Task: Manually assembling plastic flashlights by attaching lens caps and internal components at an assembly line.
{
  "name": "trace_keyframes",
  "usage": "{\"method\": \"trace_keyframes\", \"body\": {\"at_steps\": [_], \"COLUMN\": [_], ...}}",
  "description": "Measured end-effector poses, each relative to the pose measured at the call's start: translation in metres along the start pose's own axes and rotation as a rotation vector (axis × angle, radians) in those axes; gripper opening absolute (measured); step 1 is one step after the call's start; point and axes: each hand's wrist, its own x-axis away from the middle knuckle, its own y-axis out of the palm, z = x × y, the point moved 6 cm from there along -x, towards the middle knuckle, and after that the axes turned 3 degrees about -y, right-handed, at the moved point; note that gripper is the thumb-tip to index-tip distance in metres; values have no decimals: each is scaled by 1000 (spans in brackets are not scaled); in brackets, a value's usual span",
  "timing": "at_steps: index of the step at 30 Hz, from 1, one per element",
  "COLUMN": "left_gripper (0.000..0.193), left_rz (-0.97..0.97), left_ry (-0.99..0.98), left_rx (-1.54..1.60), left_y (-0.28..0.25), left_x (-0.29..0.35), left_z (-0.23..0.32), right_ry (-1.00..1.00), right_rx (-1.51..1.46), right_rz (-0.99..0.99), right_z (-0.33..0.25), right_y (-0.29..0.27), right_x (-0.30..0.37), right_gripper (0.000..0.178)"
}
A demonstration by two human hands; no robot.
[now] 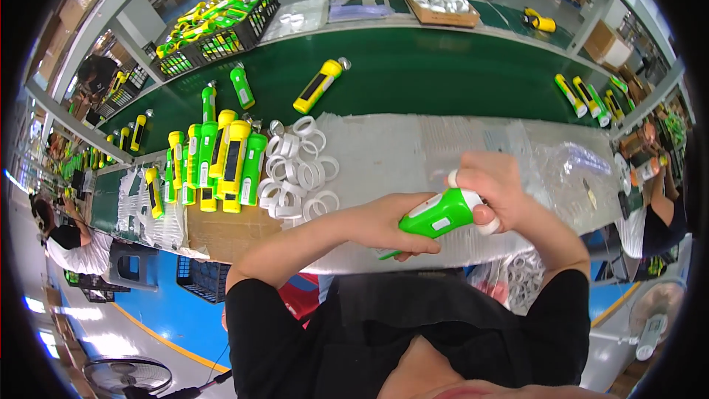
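A green flashlight with a small pale switch panel is held tilted over the near edge of the bench. Around its body, toward the lower left end, my left hand is closed. My right hand is closed round the other end, with its fingers on a white ring there; the palm hides part of that end. To the left lies a loose heap of white rings. Beyond them is a stack of yellow and green flashlights on cardboard.
A green conveyor belt runs across behind the bench, carrying several flashlights. At the back stand a black crate of flashlights and a box of white rings. Plastic sheeting covers the bench at right. Other people sit at both sides.
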Motion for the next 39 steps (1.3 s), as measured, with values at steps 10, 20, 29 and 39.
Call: {"method": "trace_keyframes", "body": {"at_steps": [10,20,29,39], "left_gripper": [78,82,84,74], "left_rz": [977,955,689,544], "left_ry": [112,-416,174,236], "left_rx": [-984,-1079,-288,331], "left_y": [-219,-298,-95,-64], "left_x": [-63,-27,-45,-24], "left_z": [-62,-110,-46,-59], "right_ry": [827,1309,1043,1017], "right_rx": [246,994,-880,-1455], "right_rz": [565,308,574,356], "right_z": [255,326,141,15], "right_y": [26,-106,80,127], "right_x": [84,257,60,54], "right_gripper": [28,45,44,60]}}
